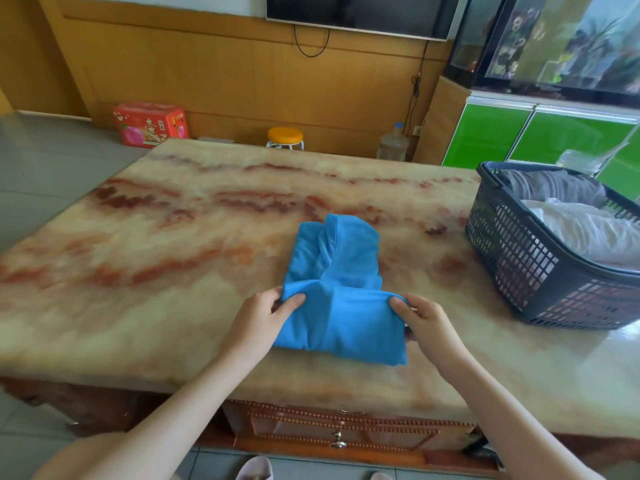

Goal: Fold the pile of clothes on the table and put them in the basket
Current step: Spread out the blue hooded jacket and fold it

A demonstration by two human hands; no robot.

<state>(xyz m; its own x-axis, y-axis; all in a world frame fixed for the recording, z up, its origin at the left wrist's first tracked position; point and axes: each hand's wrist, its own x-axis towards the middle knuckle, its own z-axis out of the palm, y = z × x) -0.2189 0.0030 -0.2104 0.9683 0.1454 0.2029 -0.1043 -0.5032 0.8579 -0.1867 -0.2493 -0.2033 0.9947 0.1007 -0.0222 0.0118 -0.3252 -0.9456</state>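
fingers [293, 301] of the left hand [263, 320] and right hand [426, 320] curl round the near fold of a blue shirt [346, 258] — part-folded on the counter [173, 271]. farther right, the dark basket [512, 258] already holds clothes [585, 233] — likely the last piece left.

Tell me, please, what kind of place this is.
Probably a living room in a home: a wall-mounted television, a fish tank on a green cabinet, and a marble-topped table holding a laundry basket.
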